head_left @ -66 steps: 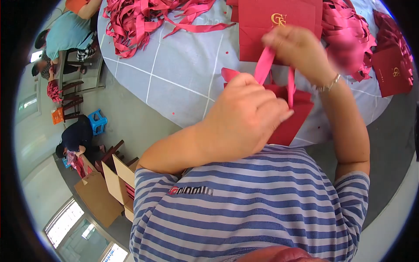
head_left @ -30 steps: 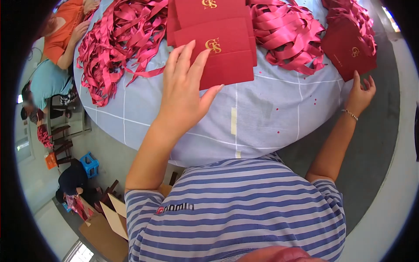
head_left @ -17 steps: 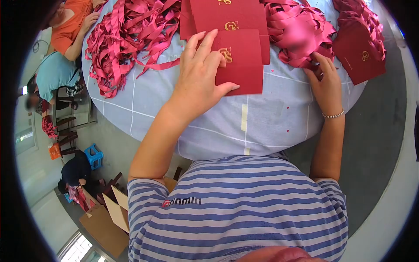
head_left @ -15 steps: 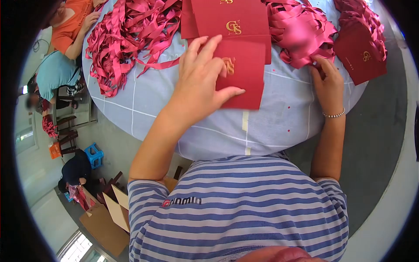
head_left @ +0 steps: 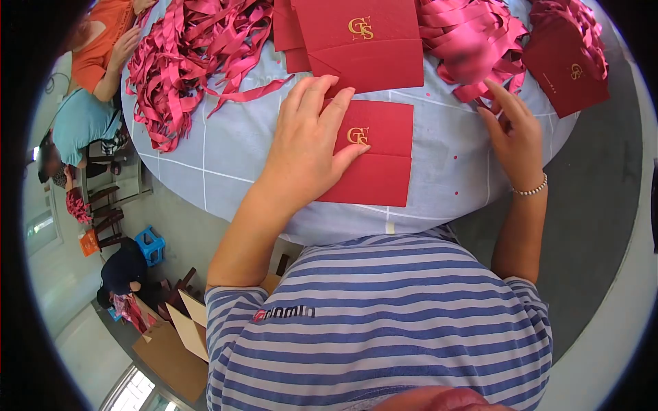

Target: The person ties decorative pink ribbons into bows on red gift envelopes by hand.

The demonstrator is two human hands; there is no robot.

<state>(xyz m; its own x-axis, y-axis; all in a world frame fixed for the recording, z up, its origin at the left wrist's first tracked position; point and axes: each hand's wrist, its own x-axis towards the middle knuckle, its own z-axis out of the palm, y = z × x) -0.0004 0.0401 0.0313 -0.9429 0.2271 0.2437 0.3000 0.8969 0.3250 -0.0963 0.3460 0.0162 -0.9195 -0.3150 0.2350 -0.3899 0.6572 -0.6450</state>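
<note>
A flat red paper piece [head_left: 380, 171] with a gold monogram and a crosswise crease lies in front of me on the cloth-covered table. My left hand [head_left: 305, 147] rests over its left side, fingers stretched out and thumb across the monogram. My right hand [head_left: 515, 133] is at the lower edge of a pile of pink-red ribbons [head_left: 459, 41]; its thumb and forefinger are apart, and the other fingers are partly curled. Whether its fingertips touch a ribbon is hard to see. Beyond my left hand lies a stack of similar red paper pieces [head_left: 367, 61].
Another ribbon heap [head_left: 199, 61] covers the table's far left. At the right edge, ribbons lie on more red pieces [head_left: 558, 85]. A person in orange [head_left: 103, 51] sits at the left; a blue stool [head_left: 149, 245] and cardboard box [head_left: 168, 359] stand on the floor.
The single red paper piece has moved toward me, apart from the stack, with my left hand over it. My right thumb and forefinger have spread apart by the ribbons.
</note>
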